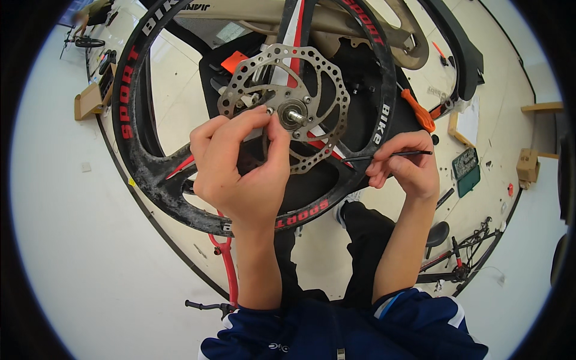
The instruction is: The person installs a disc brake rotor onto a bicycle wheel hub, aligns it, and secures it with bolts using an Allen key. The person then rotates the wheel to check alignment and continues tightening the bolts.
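In front of me is a black bicycle wheel with red and white markings. A silver disc brake rotor, pierced with holes, lies on its hub around a threaded axle. My left hand is closed in a pinch at the rotor's inner part, left of the axle. A small bolt shows at those fingertips. Over the right side of the rim, my right hand grips a thin black hex key; the tool's far end points toward the rotor, apart from the bolts.
Beyond the wheel lies a beige bicycle frame. An orange-handled tool sits right of the rim. On the floor to the right are a green case and a cardboard box. A red bike frame stands below left.
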Demonstrator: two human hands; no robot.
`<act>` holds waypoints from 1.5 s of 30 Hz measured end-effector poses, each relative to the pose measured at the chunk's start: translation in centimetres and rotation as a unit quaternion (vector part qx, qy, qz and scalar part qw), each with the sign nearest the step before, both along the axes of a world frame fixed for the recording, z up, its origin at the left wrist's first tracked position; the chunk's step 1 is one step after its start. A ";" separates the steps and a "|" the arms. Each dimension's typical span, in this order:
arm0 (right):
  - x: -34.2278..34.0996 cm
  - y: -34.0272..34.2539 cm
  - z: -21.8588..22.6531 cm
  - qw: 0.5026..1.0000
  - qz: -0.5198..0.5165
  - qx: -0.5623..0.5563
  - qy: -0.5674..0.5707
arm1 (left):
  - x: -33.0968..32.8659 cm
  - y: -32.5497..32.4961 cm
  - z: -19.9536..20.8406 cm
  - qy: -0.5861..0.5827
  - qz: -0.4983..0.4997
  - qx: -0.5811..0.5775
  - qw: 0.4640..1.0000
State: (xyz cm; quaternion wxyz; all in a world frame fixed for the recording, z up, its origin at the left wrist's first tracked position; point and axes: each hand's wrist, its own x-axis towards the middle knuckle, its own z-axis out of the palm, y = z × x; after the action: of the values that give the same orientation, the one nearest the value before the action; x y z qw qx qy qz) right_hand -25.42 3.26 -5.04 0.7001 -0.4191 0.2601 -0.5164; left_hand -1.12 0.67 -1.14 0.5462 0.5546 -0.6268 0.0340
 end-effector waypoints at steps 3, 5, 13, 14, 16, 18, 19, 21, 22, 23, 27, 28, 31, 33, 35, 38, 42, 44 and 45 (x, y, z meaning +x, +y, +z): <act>0.4 -0.1 0.0 1.000 0.003 0.001 -0.015 | -0.1 0.0 0.1 0.006 -0.003 0.013 1.000; 0.9 -0.1 0.2 1.000 0.013 0.012 0.013 | -0.3 -0.1 -0.3 0.007 -0.008 0.003 1.000; 1.2 -0.2 1.6 0.997 -0.079 -0.009 0.001 | -0.7 0.6 0.3 0.041 -0.020 0.063 0.997; 1.4 -0.7 2.9 0.994 -0.096 -0.014 0.041 | -0.7 0.4 0.3 0.043 -0.027 0.052 0.997; 2.6 -2.0 5.5 0.988 -0.109 -0.029 0.108 | -0.7 0.1 -0.1 0.060 -0.028 0.029 0.997; 4.4 -3.4 7.4 0.980 -0.100 -0.051 0.163 | -0.4 0.4 0.2 0.055 -0.008 0.049 0.997; 5.0 -3.8 7.6 0.977 -0.106 -0.068 0.173 | -0.4 0.5 0.5 0.054 0.002 0.058 0.997; 6.2 -4.5 7.2 0.970 -0.114 -0.103 0.186 | -0.5 0.4 0.3 0.070 -0.008 0.069 0.995; 6.8 -4.4 6.8 0.967 -0.146 -0.093 0.187 | -0.6 0.4 0.5 0.074 -0.009 0.075 0.994; 7.2 -4.3 6.5 0.963 -0.165 -0.095 0.190 | -0.7 0.9 0.5 0.079 -0.012 0.090 0.993; 8.2 -4.7 6.2 0.954 -0.198 -0.106 0.199 | -0.6 0.5 0.3 0.044 0.003 0.064 0.997; 8.3 -4.6 6.0 0.954 -0.192 -0.110 0.200 | -0.6 0.5 0.3 0.051 0.001 0.066 0.997; 8.7 -4.4 5.6 0.954 -0.181 -0.109 0.211 | -0.5 0.4 -0.2 0.053 -0.006 0.057 0.997; 8.8 -4.4 5.8 0.951 -0.180 -0.110 0.225 | -0.5 0.3 -0.2 0.050 -0.011 0.046 0.998; 8.9 -4.3 6.1 0.947 -0.191 -0.122 0.228 | -0.4 0.3 -0.2 0.050 -0.012 0.044 0.998; 8.9 -3.9 6.5 0.944 -0.199 -0.136 0.224 | -0.4 0.4 -0.2 0.049 -0.013 0.041 0.998; 9.2 -3.8 6.7 0.939 -0.190 -0.153 0.243 | -0.3 0.3 -0.3 0.040 -0.018 0.038 0.998; 9.3 -3.7 7.0 0.932 -0.195 -0.162 0.261 | -0.3 0.4 -0.3 0.034 -0.017 0.038 0.999; 9.4 -3.7 7.1 0.928 -0.196 -0.168 0.269 | -0.2 0.4 -0.3 0.031 -0.017 0.037 0.999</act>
State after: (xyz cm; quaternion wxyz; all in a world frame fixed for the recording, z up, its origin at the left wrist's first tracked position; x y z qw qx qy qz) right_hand -16.06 -0.48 2.08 0.4081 -0.5939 0.4251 -0.5476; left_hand -1.36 1.12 -1.40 0.5450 0.5646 -0.6196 -0.0158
